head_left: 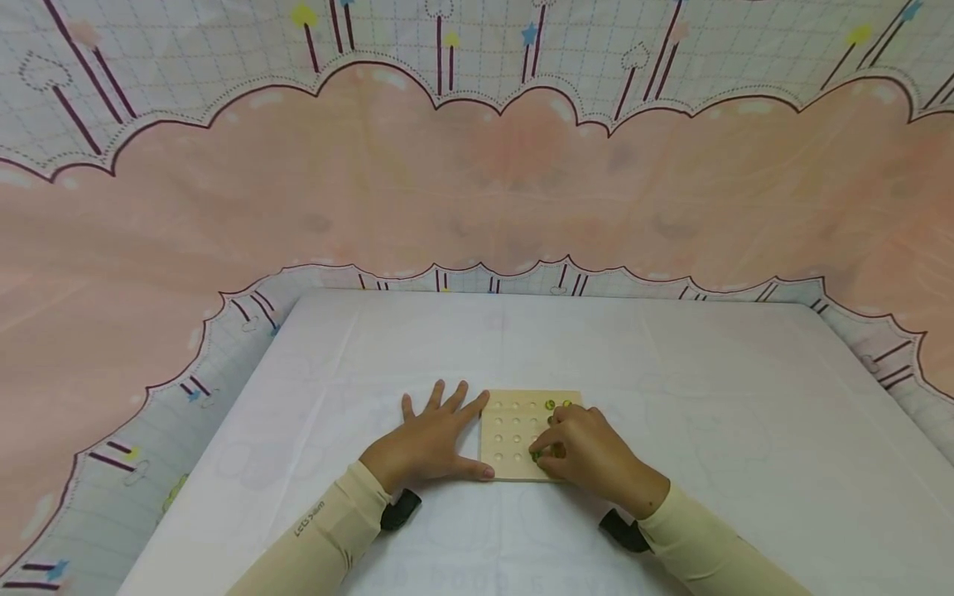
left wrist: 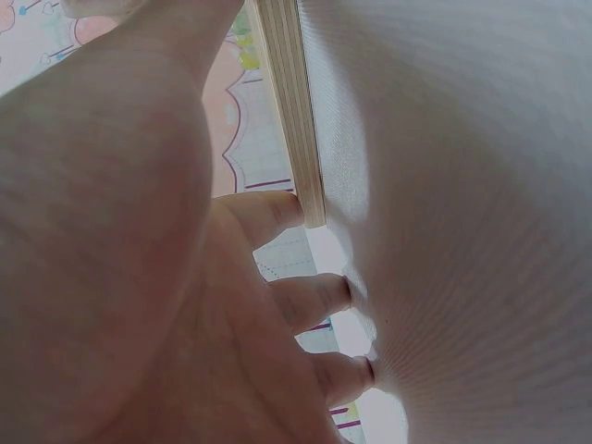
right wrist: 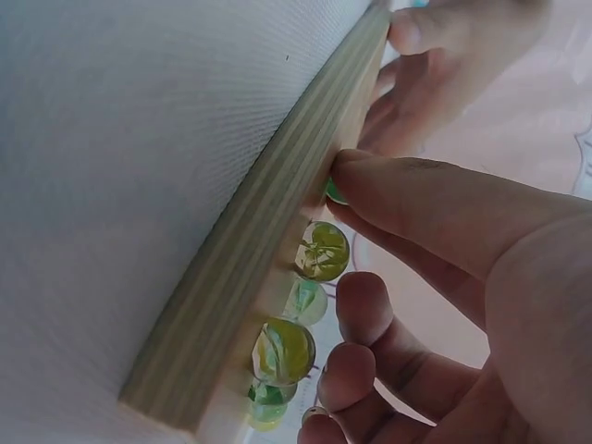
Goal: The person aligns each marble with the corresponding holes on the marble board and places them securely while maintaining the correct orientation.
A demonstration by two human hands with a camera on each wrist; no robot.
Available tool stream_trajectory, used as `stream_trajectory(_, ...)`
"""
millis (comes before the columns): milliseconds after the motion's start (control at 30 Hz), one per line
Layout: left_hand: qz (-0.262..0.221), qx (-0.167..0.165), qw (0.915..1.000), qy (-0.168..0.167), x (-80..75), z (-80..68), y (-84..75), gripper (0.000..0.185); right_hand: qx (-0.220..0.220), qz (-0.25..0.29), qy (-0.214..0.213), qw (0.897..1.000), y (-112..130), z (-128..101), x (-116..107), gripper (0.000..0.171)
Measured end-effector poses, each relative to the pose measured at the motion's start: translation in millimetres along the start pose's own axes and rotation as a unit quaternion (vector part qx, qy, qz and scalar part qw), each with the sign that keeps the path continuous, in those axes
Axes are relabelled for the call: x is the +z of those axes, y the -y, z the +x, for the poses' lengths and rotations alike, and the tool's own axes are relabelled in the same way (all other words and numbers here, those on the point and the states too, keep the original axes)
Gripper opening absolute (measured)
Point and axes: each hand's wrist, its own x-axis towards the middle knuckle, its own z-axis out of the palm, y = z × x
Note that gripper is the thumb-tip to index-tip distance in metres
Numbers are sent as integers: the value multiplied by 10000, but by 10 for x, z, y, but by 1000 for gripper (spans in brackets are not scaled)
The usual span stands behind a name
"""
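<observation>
A square wooden board (head_left: 507,430) with rows of round hollows lies flat on the white table. My left hand (head_left: 428,443) is spread beside it, thumb and index fingertip touching its left edge; the left wrist view shows the other fingertips on the cloth. Over the board's right half, my right hand (head_left: 596,455) pinches a green marble (right wrist: 336,191) between thumb and index finger, at the board's surface. Other marbles sit along the right side, among them a yellow-green one (right wrist: 322,251) and a yellow one (right wrist: 283,351). The right hand hides part of these rows in the head view.
White cloth covers the table (head_left: 671,372) around the board. Behind it hangs a peach and white patterned curtain (head_left: 447,190), which also runs down the left and right sides. A dark wrist camera (head_left: 624,531) sits under the right wrist, another (head_left: 400,510) under the left.
</observation>
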Motion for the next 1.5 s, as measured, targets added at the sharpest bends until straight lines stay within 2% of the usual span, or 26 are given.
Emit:
stream_trajectory(367,-68,-102,9999,46,-12,-10,-14,112,97,144,106,9998,8,-3,-20,16)
stream_trajectory(867,-19,-119,9999,22,23,-19,-14,112,127,61,196,9997,26,-23,-10,19)
stream_trajectory(1133,-21,-135,9999,15,33,-30,-24,111,35,-50,-225,9997,-7,-16,-70,16)
stream_trajectory(1500,-23,-108,9999,-21,43,-41,-20,112,776,380,-234,9960,-112,-65,-260,18)
